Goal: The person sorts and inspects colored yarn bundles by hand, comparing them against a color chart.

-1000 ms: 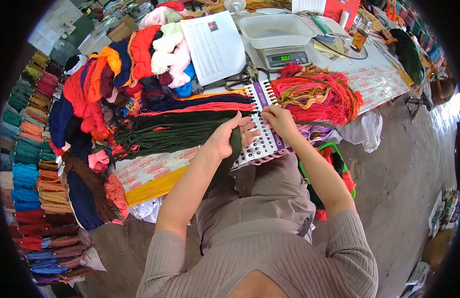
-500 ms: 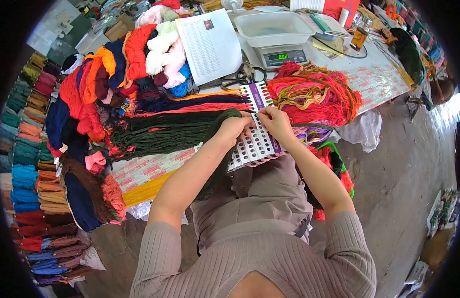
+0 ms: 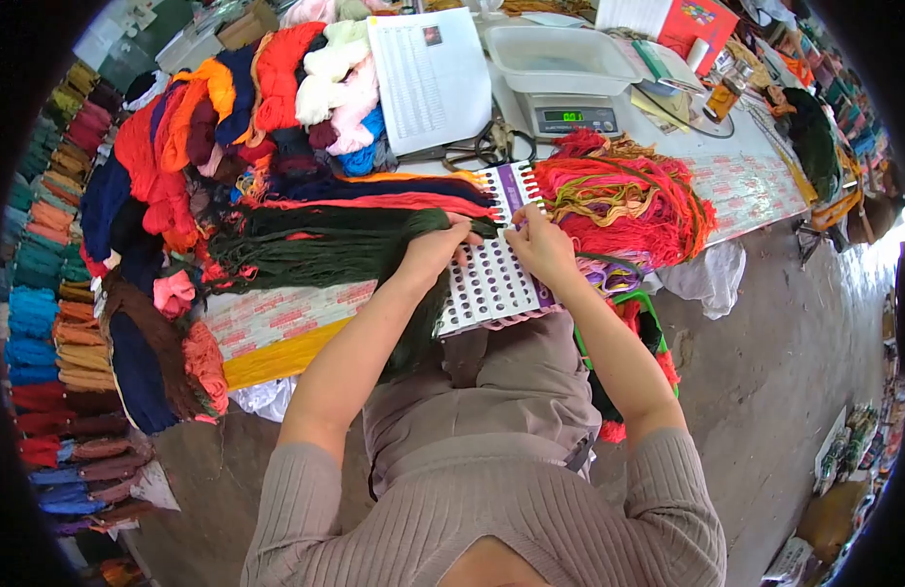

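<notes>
My left hand (image 3: 435, 250) is closed around a bundle of dark green yarn (image 3: 306, 247), at the left side of a white card with rows of punched holes (image 3: 484, 284). Strands of this yarn run from the hand onto the card, and a tail hangs below the wrist. On the card's right side, my right hand (image 3: 544, 248) has its fingers pinched together; what they hold is hidden. Navy and coral yarn (image 3: 374, 204) is looped into the upper holes. Red and multicoloured yarn (image 3: 618, 201) lies right of the card.
A printed sheet (image 3: 431, 83), scissors (image 3: 496, 145) and a digital scale (image 3: 570, 115) bearing a clear plastic tub (image 3: 562, 57) are behind the card. Colourful skeins (image 3: 281, 83) are heaped at the left. A green basket (image 3: 651, 318) with yarn stands below the table's right side.
My left hand has drawn left with the dark green yarn, widening the space between my hands. My right hand has stayed at the card, a little lower. The view has shifted slightly.
</notes>
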Demonstrator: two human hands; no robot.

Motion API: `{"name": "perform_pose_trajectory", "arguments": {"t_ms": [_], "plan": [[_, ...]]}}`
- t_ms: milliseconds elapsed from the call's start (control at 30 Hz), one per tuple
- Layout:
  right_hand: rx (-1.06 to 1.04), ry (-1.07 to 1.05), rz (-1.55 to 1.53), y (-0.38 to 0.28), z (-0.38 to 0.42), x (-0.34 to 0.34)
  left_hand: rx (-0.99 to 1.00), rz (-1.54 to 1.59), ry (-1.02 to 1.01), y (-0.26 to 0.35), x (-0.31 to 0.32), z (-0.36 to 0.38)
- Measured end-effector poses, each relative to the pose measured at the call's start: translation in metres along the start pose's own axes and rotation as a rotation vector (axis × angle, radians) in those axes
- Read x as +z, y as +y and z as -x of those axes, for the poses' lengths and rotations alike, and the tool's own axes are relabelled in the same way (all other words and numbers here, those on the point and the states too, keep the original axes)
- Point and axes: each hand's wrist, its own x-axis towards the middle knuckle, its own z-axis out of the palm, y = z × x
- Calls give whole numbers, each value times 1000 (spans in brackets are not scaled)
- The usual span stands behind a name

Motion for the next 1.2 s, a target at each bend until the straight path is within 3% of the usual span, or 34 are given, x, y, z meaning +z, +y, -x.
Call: {"name": "perform_pose_trajectory", "arguments": {"t_ms": [100,167,300,333,400,433,467,533,600,667,733,800,833,867,900,933,1000,1033,1167,1200], "plan": [[14,-11,36,0,-1,3,-132,-11,22,5,6,1],[-21,32,86,2,0,5,-44,-193,11,4,12,-2],[-31,37,133,-2,4,7,58,-98,-4,-2,10,-7],[-31,38,130,-2,3,8,74,34,-57,0,0,-10],[-37,89,183,2,4,14,-150,360,-197,29,-22,2],[-85,121,156,4,6,16,-137,487,-229,42,-33,10],[-97,141,132,4,8,16,-66,625,-431,47,-52,12],[-132,178,51,0,13,13,-20,840,-378,61,-53,23],[-217,273,-41,5,16,15,24,524,-364,59,-29,20],[-224,328,-198,8,16,19,-83,-9,-337,51,10,17],[-293,410,-256,9,17,21,-81,-257,-463,15,33,-3],[-246,386,-126,8,18,20,1,-276,-312,3,37,-7],[-227,309,-22,6,18,17,-10,-449,-155,2,28,-12],[-202,229,70,1,20,15,289,-355,18,-5,20,-12],[-233,233,74,-4,20,13,245,-73,52,5,6,-2],[-224,228,99,-5,18,15,-37,119,54,17,-24,0],[-217,236,142,-5,17,18,-117,694,-85,39,-81,21],[-185,205,111,-4,17,19,-90,770,10,50,-104,37],[-207,170,139,-7,18,14,56,955,-40,49,-226,62],[-207,175,133,-7,18,14,87,929,48,43,-255,62]]}}
